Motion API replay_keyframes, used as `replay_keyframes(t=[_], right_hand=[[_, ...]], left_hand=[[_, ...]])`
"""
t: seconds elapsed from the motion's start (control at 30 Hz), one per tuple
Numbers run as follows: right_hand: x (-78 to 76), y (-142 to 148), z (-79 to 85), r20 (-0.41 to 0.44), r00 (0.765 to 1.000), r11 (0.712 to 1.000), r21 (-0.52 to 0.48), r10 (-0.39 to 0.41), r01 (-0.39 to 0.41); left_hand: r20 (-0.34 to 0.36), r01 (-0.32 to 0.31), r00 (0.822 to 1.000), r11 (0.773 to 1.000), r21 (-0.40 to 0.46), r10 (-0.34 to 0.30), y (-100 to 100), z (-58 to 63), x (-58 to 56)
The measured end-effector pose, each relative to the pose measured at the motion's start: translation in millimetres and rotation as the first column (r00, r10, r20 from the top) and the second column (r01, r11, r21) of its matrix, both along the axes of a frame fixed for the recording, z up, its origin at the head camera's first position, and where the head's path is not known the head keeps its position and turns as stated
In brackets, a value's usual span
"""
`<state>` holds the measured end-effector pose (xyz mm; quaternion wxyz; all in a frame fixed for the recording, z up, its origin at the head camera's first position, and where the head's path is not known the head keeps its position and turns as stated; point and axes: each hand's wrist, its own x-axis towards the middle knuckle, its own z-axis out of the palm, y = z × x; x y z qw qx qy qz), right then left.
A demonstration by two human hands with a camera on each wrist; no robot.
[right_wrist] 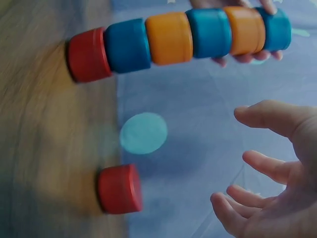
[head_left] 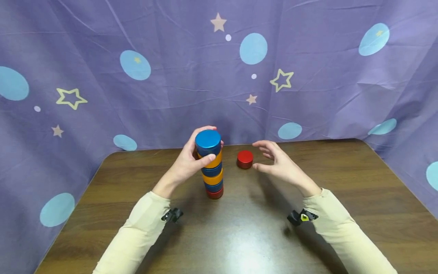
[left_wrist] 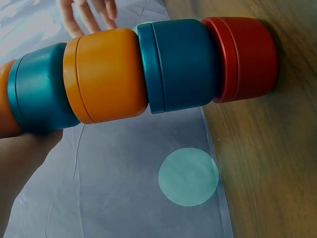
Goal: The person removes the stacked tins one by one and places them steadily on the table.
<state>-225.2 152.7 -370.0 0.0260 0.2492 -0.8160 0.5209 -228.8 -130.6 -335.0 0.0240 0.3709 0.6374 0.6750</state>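
Note:
A tall upright stack of round lidded tins (head_left: 212,171) stands on the table, red at the bottom, then blue and orange by turns, with a blue tin (head_left: 208,140) on top. Round its upper part my left hand (head_left: 189,158) curls, thumb across the upper orange tin (right_wrist: 246,29) and fingers behind. Right of the stack a single red tin (head_left: 245,160) rests on the table. Beside that tin, my right hand (head_left: 278,163) hovers with fingers spread and slightly bent, holding nothing. In the left wrist view, the top of the stack is out of frame.
The brown wooden table (head_left: 308,167) reaches back to a purple patterned curtain (head_left: 191,76) hanging close behind its far edge. Both wrists carry small black camera mounts (head_left: 172,215).

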Motion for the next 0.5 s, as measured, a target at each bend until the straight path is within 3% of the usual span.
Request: replay_keyframes(t=[0.23,0.5], right_hand=[[12.2,-4.6,14.2,-0.072,0.997,0.999,-0.017,0.037,-0.038],[26.4,-12.5,27.3,-0.185,0.98,0.997,-0.005,0.07,-0.072]], left_hand=[[0.025,0.035,0.999,0.999,-0.01,-0.035,0.1,-5.9,-0.9],[0.002,-0.033,0.999,0.997,-0.072,0.033,-2.3,-13.7,1.0]])
